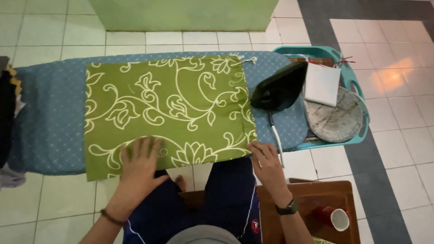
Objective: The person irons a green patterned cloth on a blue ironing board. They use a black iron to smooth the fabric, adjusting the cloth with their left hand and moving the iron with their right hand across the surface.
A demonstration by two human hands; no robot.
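A green cloth with a cream floral pattern (172, 104) lies spread flat on a blue ironing board (49, 117). My left hand (140, 165) rests flat on the cloth's near edge, fingers spread. My right hand (266, 165) pinches the cloth's near right corner. A black iron (278, 88) stands on the board's right end, its white cord (275, 135) trailing toward my right hand.
A teal laundry basket (357, 90) beyond the board's right end holds a white folded item (322, 83) and a grey round piece (337, 117). A wooden stool (316, 199) with a red cup (334, 218) is at lower right. Dark clothes (7, 117) hang at left.
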